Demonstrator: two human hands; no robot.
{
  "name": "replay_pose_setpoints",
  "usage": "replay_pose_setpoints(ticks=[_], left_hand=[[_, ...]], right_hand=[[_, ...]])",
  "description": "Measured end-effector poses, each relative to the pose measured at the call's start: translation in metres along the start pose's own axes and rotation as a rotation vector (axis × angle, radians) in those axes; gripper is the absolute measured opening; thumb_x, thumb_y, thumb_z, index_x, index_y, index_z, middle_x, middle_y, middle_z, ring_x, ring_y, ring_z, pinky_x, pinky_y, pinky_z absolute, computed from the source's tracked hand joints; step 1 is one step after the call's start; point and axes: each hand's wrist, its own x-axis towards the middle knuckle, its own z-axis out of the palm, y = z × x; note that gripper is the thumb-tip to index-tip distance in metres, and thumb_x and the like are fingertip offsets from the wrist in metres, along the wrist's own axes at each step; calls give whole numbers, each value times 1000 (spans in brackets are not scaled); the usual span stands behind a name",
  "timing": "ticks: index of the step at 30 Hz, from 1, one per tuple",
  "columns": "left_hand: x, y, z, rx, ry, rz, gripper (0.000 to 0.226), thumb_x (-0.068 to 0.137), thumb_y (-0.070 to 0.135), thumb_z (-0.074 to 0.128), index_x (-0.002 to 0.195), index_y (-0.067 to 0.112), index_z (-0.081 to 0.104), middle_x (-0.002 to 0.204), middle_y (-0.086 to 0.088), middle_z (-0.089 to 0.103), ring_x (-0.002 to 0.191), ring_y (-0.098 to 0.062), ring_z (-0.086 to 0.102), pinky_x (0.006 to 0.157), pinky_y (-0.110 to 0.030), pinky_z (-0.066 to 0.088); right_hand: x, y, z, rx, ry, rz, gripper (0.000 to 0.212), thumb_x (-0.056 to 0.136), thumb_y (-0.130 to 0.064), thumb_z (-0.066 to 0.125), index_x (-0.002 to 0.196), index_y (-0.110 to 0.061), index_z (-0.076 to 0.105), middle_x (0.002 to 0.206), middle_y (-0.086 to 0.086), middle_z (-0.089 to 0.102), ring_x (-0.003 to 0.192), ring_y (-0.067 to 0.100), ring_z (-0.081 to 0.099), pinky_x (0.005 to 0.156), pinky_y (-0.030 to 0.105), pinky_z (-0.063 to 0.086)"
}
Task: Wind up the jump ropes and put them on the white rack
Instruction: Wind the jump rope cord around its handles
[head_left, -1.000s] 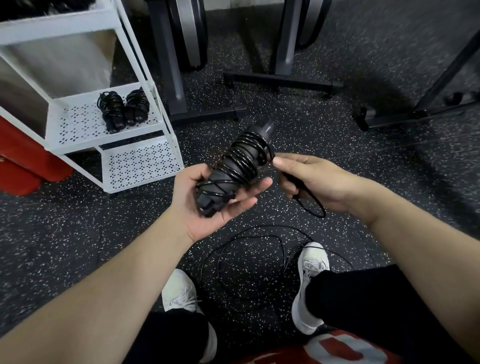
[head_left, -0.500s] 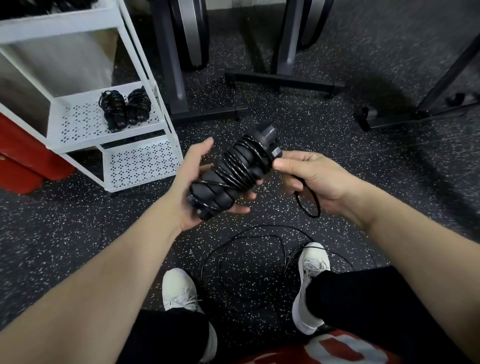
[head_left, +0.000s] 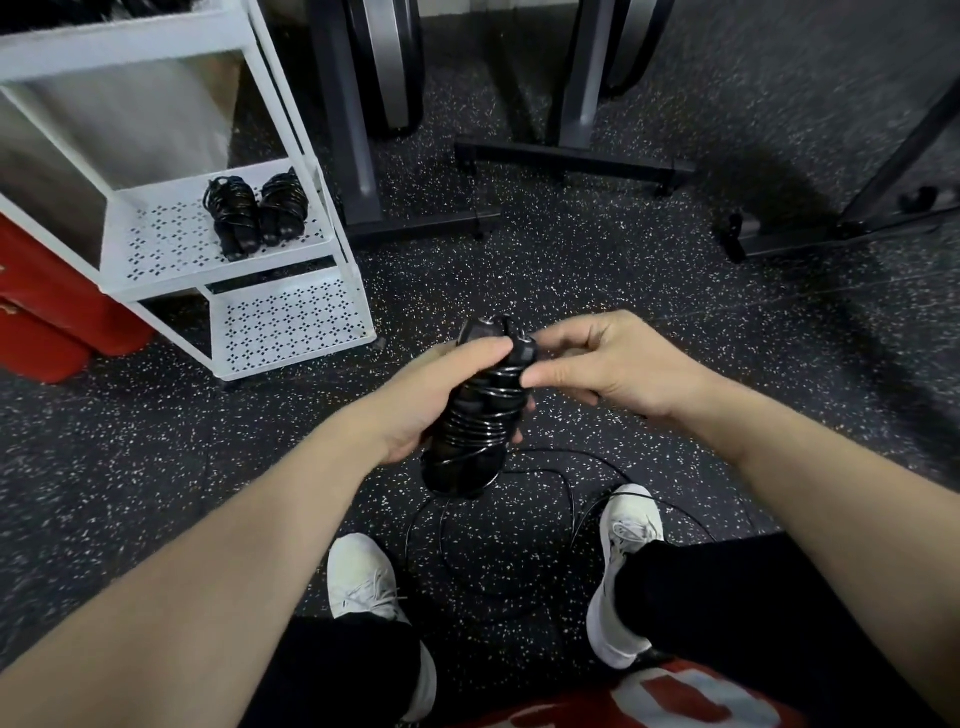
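Head view: a wound jump rope (head_left: 475, 421), held upright between both hands above the speckled rubber floor (head_left: 597, 270).
The left hand (head_left: 431, 400) grips the glossy black coils; the right hand (head_left: 597, 369) pinches the top end. Loose cord (head_left: 566, 483) trails to the floor. Two wound bundles (head_left: 254, 213) sit at the right edge of the perforated white rack (head_left: 171, 244) shelf.

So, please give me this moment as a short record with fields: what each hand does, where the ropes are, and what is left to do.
left hand: grips the wound rope bundle
right hand: pinches the cord at the bundle's top end
on the rack: two wound ropes side by side on the middle shelf of the white rack
on the floor: a loose rope between the white shoes
left to do: bundle not yet on the rack
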Motion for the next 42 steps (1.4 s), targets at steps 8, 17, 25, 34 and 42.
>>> replay_pose_setpoints(ticks=[8,17,25,34,42], left_hand=[[0,11,-6,153,346,174,11,87,32,77,88,41,71,84,18,73,84,-2,68,85,-29,51],[-5,9,-1,464,507,361,34,83,35,83,105,44,59,102,30,66,98,5,63,91,-25,53],[-6,8,17,686,387,324,55,78,39,83,114,53,42,106,28,67,102,4,65,93,-24,53],[-3,4,33,921,146,291,59,80,39,82,111,46,33,116,14,70,100,-11,68,91,-37,53],[-5,8,22,672,170,322,44,73,51,75,105,45,45,115,24,60,104,-5,65,93,-42,54]], right_hand=[[0,12,-22,-341,152,42,51,66,-65,72,108,-36,65,80,-4,72,50,15,50,54,28,50],[0,17,-35,-598,368,228,37,86,-52,72,105,-22,60,96,-1,66,79,17,63,69,34,56],[7,20,-14,86,193,584,60,95,-69,46,111,-14,67,90,9,79,79,26,75,77,39,56],[11,21,-8,492,356,404,27,96,-4,65,121,-1,54,91,8,79,82,19,73,60,35,61],[9,16,-9,707,403,230,32,99,-30,63,122,-8,67,66,-2,57,61,12,49,71,32,52]])
